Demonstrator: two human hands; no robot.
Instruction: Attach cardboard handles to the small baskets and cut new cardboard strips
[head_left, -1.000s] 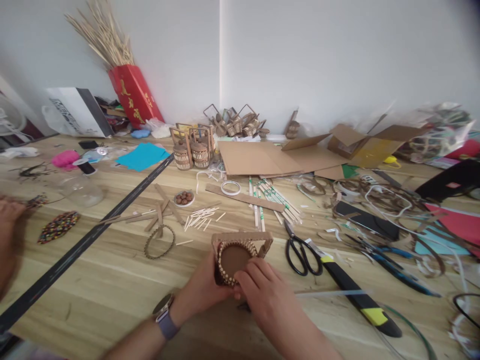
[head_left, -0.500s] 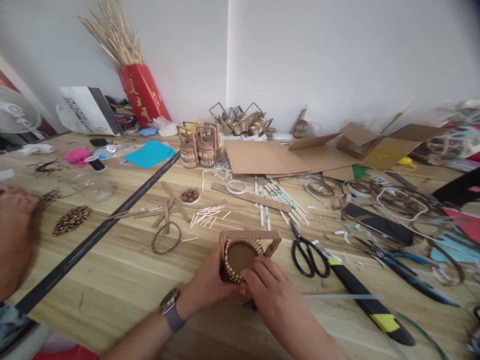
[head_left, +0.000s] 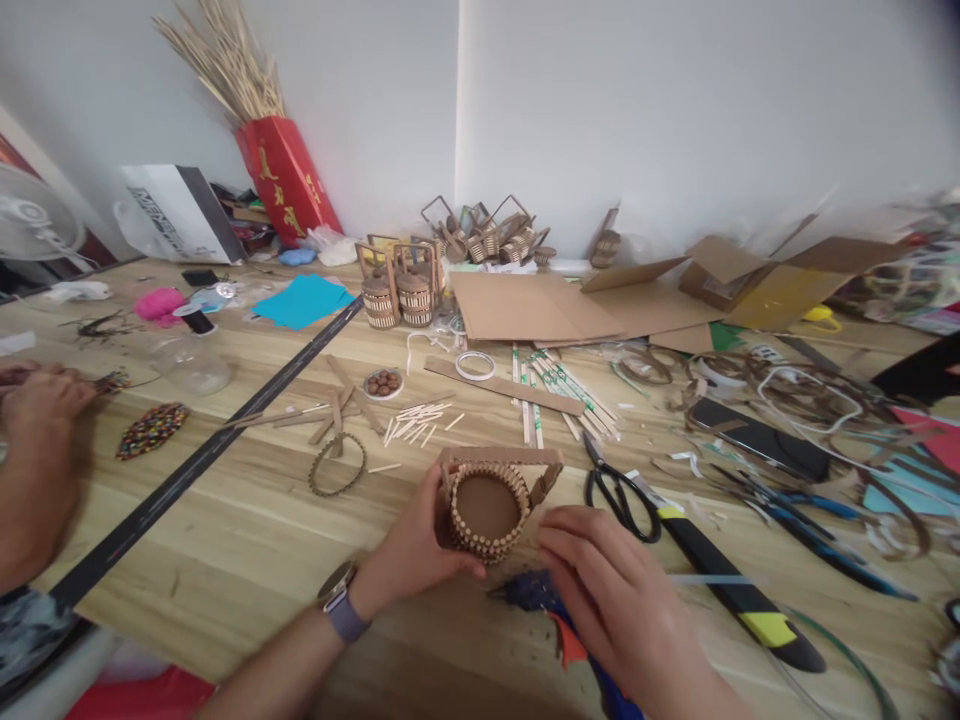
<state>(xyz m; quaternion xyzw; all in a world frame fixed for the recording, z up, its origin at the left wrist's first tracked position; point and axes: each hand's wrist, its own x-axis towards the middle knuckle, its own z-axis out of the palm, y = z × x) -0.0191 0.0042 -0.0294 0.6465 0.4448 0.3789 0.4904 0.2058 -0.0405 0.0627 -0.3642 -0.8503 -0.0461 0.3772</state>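
Observation:
My left hand (head_left: pixel 411 553) grips a small round basket (head_left: pixel 489 508) made of upright bamboo sticks around a cardboard disc, set inside a brown cardboard handle frame (head_left: pixel 504 457). It holds the basket tilted toward me, just above the wooden table (head_left: pixel 247 540). My right hand (head_left: pixel 611 595) hovers to the right of the basket, off it, with its fingers curled and apart, over a dark blue glue gun (head_left: pixel 551 605) with an orange trigger lying on the table.
Black scissors (head_left: pixel 616 490) and a black-and-yellow knife (head_left: pixel 739 606) lie right of the basket. Loose sticks (head_left: pixel 416 425), a beaded ring (head_left: pixel 337 465), a long black ruler (head_left: pixel 195 465) and finished baskets (head_left: pixel 397 290) lie beyond. Another person's arm (head_left: pixel 34 470) rests at the left edge.
My right hand has lifted off the basket and drawn back to the right, uncovering the glue gun. My left hand has kept hold of the basket and tilted it more toward me.

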